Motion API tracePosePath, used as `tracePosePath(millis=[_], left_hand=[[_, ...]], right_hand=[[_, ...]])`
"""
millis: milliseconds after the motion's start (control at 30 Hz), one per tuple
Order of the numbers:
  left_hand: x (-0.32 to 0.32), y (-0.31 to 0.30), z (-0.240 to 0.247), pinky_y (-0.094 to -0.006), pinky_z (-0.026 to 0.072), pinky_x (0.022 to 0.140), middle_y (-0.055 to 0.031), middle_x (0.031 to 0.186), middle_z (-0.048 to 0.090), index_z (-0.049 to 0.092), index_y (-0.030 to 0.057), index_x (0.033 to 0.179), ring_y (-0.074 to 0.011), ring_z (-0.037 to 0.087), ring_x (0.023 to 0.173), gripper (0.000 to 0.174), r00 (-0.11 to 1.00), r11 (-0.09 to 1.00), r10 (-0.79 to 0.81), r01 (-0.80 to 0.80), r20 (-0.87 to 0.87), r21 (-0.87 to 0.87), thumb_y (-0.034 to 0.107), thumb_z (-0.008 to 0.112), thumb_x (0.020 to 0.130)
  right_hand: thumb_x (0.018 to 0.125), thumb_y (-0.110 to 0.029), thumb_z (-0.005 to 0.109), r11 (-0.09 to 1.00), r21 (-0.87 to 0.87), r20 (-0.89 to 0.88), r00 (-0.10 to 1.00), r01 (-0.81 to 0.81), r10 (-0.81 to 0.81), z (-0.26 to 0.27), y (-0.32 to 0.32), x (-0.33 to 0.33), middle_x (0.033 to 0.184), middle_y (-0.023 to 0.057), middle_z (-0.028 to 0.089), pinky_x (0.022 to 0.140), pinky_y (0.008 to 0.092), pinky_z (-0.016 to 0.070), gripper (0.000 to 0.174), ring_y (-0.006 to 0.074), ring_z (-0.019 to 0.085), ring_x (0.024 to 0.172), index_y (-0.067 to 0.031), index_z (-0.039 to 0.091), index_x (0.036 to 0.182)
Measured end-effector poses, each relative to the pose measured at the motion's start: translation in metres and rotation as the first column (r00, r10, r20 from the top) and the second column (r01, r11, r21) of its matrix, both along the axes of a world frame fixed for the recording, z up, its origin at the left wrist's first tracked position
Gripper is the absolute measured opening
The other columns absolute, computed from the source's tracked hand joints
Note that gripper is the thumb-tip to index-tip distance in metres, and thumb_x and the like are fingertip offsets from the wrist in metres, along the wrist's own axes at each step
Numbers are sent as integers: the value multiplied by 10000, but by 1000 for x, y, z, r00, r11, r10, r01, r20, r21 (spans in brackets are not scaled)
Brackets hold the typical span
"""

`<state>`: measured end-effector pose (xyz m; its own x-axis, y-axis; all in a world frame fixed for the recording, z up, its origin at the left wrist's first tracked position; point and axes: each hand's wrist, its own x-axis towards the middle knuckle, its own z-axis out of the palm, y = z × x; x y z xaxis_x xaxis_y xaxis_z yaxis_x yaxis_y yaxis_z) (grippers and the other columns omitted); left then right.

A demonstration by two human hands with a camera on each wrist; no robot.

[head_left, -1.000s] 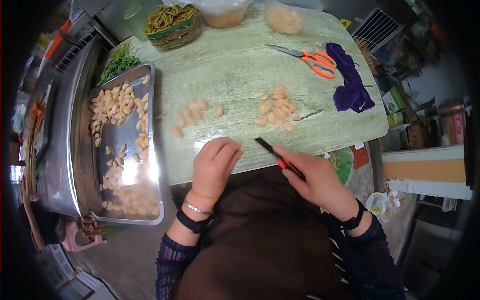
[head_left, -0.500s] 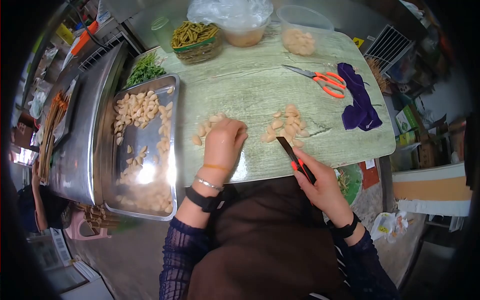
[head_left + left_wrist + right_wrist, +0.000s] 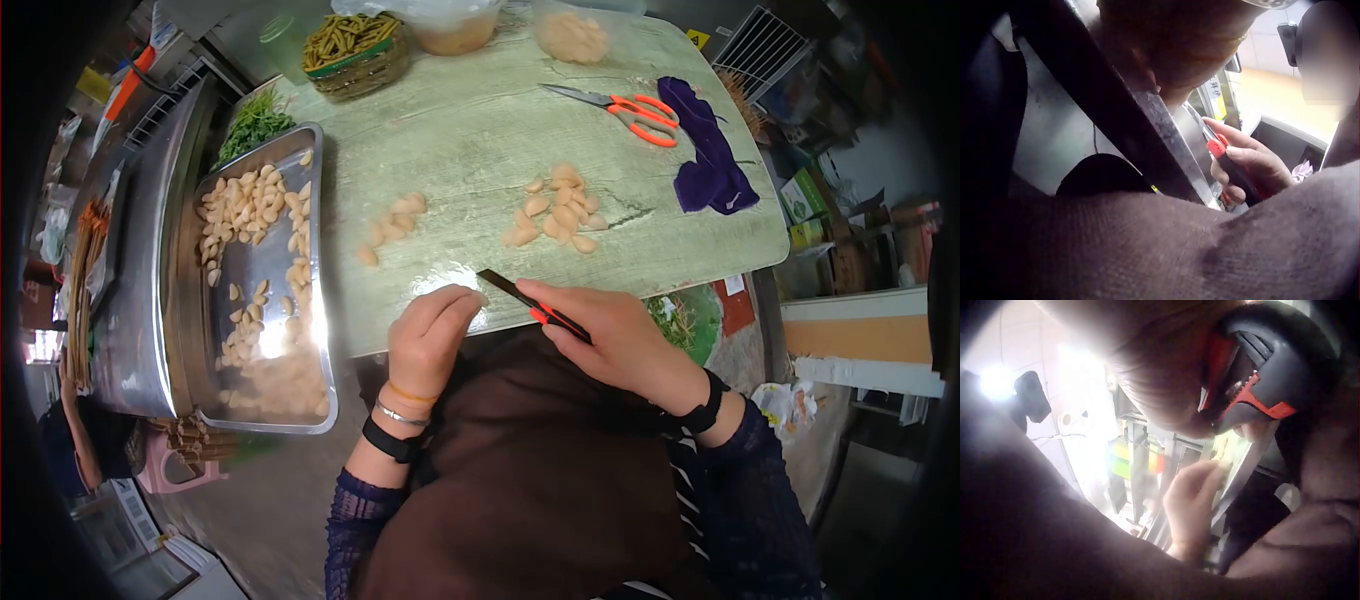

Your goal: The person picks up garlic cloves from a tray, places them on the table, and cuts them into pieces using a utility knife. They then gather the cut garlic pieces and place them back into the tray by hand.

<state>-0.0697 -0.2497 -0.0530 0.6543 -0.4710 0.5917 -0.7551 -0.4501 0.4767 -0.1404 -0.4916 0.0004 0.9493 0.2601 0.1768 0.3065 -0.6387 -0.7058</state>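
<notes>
A utility knife [image 3: 538, 306] with a dark blade and a red-and-black handle is gripped in my right hand [image 3: 630, 338], its blade pointing left toward my other hand. My left hand [image 3: 428, 335] is just beyond the blade tip at the table's front edge, fingertips pinched together around a pale garlic clove that is mostly hidden. In the right wrist view, the knife's handle end [image 3: 1266, 381] shows large and close. Beyond both hands lie two groups of peeled garlic cloves: a small row [image 3: 400, 218] at left and a pile [image 3: 560, 208] at right.
To the left, a metal tray [image 3: 318, 200] holds many more cloves. Scissors [image 3: 625, 112] with orange handles and a purple cloth [image 3: 705, 150] lie at the right. Along the back are green herbs [image 3: 255, 125], a container of cut green pieces [image 3: 355, 60] and a tub of garlic [image 3: 572, 38].
The left hand reached to the left row of cloves, then came back beside the knife; one clove lying apart there is gone. The knife blade tipped over the right pile, then returned toward the left hand.
</notes>
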Motion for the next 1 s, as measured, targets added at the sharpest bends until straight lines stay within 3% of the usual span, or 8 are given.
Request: tracePosePath(millis=[100,400,500,900,1000], left_hand=[[-3,2,-6,-356,589,723,-89,1021,718,741,67,1056,-274,716,880,288,1000,1000,4,-3,15,-25,-29,763,786],[-1,3,-11,-350,587,713,-88,1009,714,733,48,1037,-271,717,865,269,999,999,-20,23,46,-47,-39,755,783],[0,3,-10,-352,588,710,-89,1003,720,732,43,1027,-270,720,860,262,998,998,-20,22,52,-51,-43,758,781],[0,4,-11,-360,595,705,-93,992,725,740,49,1015,-271,722,853,258,999,998,-18,20,48,-62,-50,777,780],[0,3,-11,-363,592,713,-87,991,714,741,49,1021,-270,715,853,258,999,998,2,2,53,-68,-43,786,784]], right_hand=[[948,-106,681,987,-146,-133,990,-60,41,7,1,2,1073,92,728,800,386,568,570,293,713,961,-169,557,1501],[951,-141,686,969,-221,-103,990,-114,94,6,3,8,897,56,668,672,409,546,581,288,687,795,-226,550,1509],[943,-151,694,926,-356,-61,992,-122,107,11,5,7,818,54,613,618,414,529,585,281,662,727,-243,555,1504],[930,-132,696,920,-369,-20,991,-133,135,7,12,15,774,63,585,571,427,494,544,288,642,666,-220,598,1458],[934,-128,692,918,-366,-119,986,-152,116,12,-2,3,799,71,605,601,432,504,544,298,655,701,-208,593,1462]])
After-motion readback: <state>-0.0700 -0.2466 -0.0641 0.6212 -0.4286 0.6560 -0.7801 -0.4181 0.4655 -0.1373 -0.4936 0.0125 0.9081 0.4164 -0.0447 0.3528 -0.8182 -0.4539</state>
